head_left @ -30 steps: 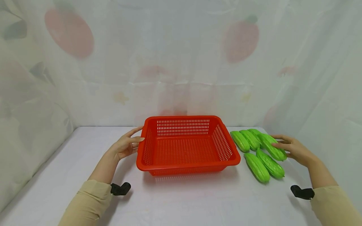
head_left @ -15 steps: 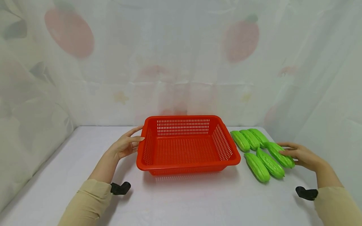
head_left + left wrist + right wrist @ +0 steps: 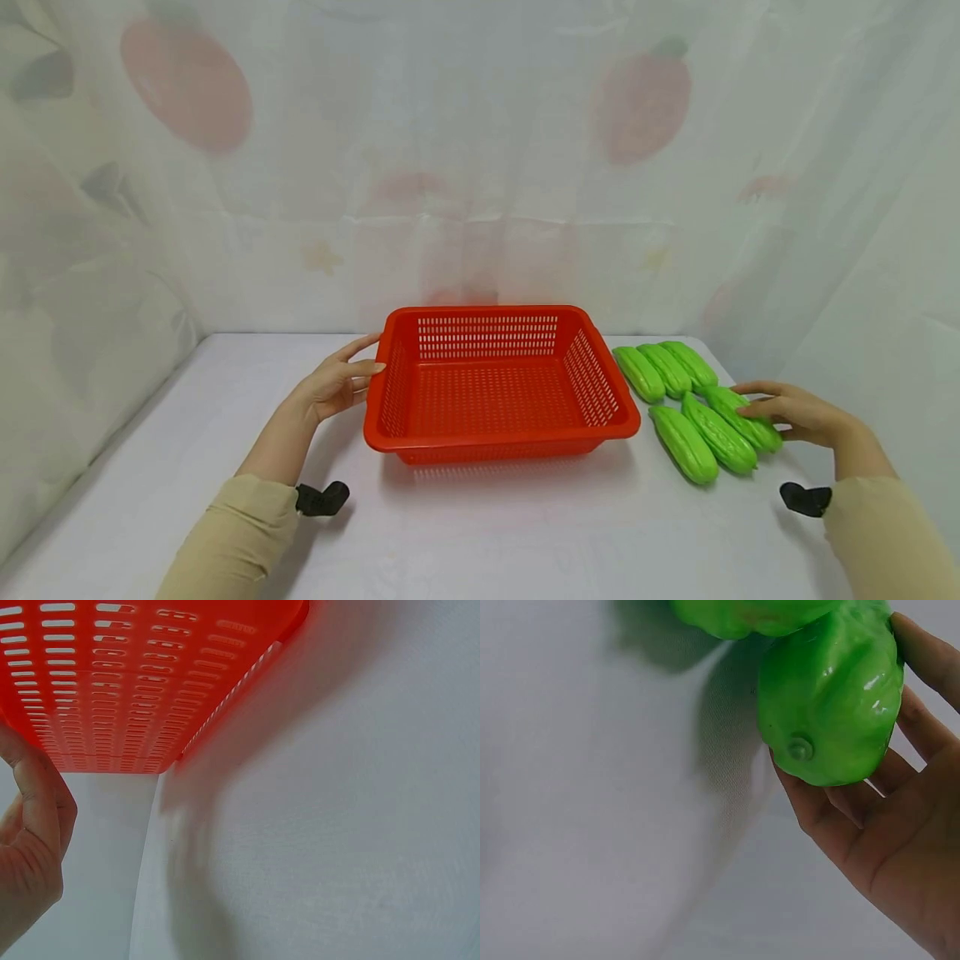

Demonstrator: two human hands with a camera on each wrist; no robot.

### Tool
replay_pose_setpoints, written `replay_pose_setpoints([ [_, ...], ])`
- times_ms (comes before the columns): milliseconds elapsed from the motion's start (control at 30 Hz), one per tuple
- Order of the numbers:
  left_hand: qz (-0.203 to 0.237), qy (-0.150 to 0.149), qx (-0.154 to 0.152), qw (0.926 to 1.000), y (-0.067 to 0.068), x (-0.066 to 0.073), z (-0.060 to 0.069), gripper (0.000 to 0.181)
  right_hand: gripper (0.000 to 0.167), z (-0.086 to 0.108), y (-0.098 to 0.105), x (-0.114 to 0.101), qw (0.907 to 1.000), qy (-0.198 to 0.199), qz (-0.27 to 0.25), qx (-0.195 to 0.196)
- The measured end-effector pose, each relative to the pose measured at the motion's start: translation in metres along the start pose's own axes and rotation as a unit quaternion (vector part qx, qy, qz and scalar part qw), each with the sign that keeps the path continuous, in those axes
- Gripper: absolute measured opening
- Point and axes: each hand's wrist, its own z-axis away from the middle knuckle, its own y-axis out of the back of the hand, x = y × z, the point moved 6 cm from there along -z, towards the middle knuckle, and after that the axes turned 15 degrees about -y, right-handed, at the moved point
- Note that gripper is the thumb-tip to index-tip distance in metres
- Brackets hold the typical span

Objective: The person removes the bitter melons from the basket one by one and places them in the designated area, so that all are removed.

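Observation:
A red plastic basket (image 3: 487, 400) with slotted walls stands mid-table. My left hand (image 3: 337, 387) grips its left rim, the thumb over the edge and the fingers along the outside; in the left wrist view the hand (image 3: 34, 825) is beside the slotted wall. At the right, my right hand (image 3: 798, 414) holds a green cucumber (image 3: 738, 414) at the right end of the front row. The right wrist view shows this cucumber (image 3: 832, 705) between thumb and fingers, touching its neighbour (image 3: 750, 615). Two more front-row cucumbers lie to its left, one being the leftmost cucumber (image 3: 684, 444).
Behind the front row, three cucumbers (image 3: 664, 370) lie side by side near the table's back edge. A white cloth covers the table (image 3: 510, 533). Pale printed curtains (image 3: 480, 167) hang close behind and at both sides.
My right hand has brought its cucumber from over the back row toward the front right and down beside the front-row ones. The left hand and the basket have stayed in place.

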Motion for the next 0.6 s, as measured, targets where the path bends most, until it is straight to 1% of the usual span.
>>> replay_pose_setpoints([
  [333, -0.001, 0.002, 0.006, 1.0, -0.0005, 0.0003, 0.0004, 0.076, 0.073, -0.0036, -0.003, -0.0033, 0.9995, -0.023, 0.011, -0.017],
  [500, -0.001, 0.001, 0.006, 1.0, -0.0008, 0.0005, 0.0006, 0.076, 0.072, -0.0049, -0.004, -0.0057, 0.9991, -0.025, 0.021, -0.025],
  [600, -0.001, 0.001, 0.007, 1.0, -0.0008, 0.0005, 0.0008, 0.076, 0.072, -0.0046, -0.0046, -0.0071, 0.999, -0.029, 0.018, -0.029],
])
